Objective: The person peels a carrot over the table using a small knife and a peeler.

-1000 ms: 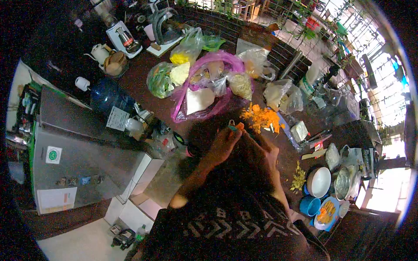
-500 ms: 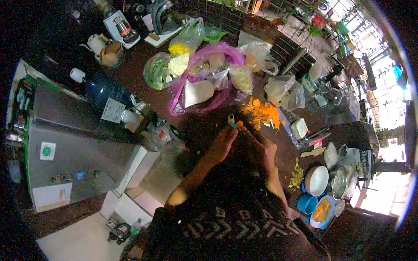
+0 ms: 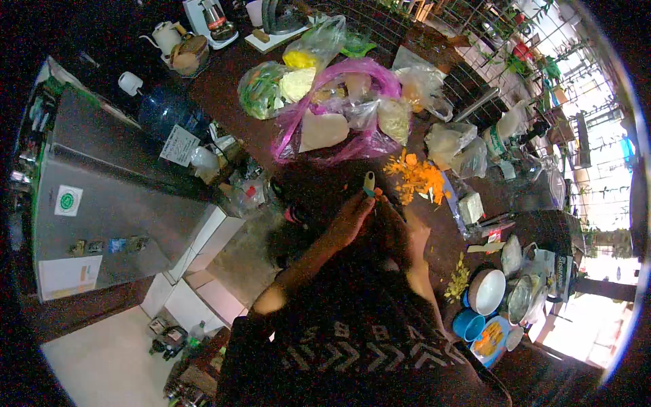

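Note:
My left hand [image 3: 351, 220] is closed around a small cream-and-teal tool [image 3: 369, 182], which looks like a peeler with its slotted end sticking out past the fingers. Close beside it my right hand [image 3: 392, 220], mostly in shadow, is closed by a small orange piece [image 3: 378, 192] that looks like carrot. Only the tip of that piece shows between the two hands. Just beyond my right hand lies a loose heap of orange shreds [image 3: 415, 178] on the dark table.
A pink plastic bag [image 3: 288, 139] with several clear bags lies ahead. To the right are a blue-purple strip [image 3: 451, 203], yellowish-green pieces [image 3: 457, 281], a white bowl [image 3: 487, 292], a blue cup [image 3: 468, 325] and a plate of orange food [image 3: 500, 349]. A fridge [image 3: 102, 183] stands left.
The whole view has shifted and tilted slightly, so the bags and fridge sit differently in it. Both hands stay together at the same tool and orange piece.

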